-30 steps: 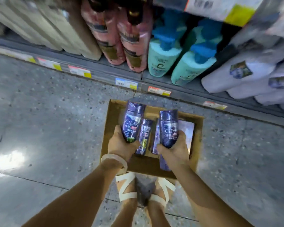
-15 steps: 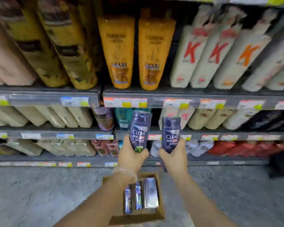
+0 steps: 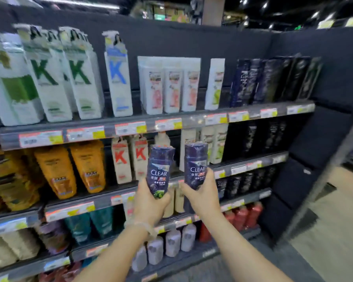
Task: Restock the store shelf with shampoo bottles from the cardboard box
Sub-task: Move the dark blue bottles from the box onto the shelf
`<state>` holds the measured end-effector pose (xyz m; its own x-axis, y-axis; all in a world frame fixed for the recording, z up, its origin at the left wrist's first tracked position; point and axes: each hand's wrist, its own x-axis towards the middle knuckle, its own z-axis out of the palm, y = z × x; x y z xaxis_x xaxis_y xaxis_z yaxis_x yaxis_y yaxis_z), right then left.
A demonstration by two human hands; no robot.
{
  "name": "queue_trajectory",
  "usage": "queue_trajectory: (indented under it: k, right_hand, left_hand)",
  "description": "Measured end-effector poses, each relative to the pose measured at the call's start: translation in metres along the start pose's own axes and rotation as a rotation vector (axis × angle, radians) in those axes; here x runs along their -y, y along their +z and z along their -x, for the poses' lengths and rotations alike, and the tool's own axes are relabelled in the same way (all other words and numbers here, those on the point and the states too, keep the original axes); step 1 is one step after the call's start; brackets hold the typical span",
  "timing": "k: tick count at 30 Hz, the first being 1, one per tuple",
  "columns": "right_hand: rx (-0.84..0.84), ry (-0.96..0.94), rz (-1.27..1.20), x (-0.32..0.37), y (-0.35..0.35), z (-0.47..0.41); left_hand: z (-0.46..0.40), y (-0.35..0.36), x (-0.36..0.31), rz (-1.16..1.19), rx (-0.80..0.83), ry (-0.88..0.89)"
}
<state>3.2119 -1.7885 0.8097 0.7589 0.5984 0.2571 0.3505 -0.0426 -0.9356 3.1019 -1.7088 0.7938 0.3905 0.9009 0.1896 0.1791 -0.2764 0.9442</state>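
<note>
Now both hands hold upright CLEAR bottles, long axes vertical: left hand (image 3: 150, 202) wraps the left bottle (image 3: 160, 171), right hand (image 3: 203, 195) the right bottle (image 3: 195, 164). Matching dark bottles (image 3: 271, 80) stand at two o'clock, nearer the right hand.

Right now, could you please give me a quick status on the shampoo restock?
Both hands full: left hand grips one Clear bottle, right hand grips another. Both raised before the shelf, neither placed. Nothing blocking.

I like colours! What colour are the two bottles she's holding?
Dark navy-purple bottles, best seen in head view.
</note>
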Motion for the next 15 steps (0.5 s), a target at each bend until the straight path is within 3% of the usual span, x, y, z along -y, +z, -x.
queue_trajectory:
  k: [8, 15]
  right_hand:
    - [-0.067, -0.073, -0.01, 0.008, -0.176, -0.042]
    - [-0.16, -0.079, 0.03, 0.001, -0.27, -0.097]
  left_hand:
    - [0.03, 0.136, -0.112, 0.043, 0.029, 0.111]
    - [0.021, 0.236, -0.178, 0.061, 0.087, 0.17]
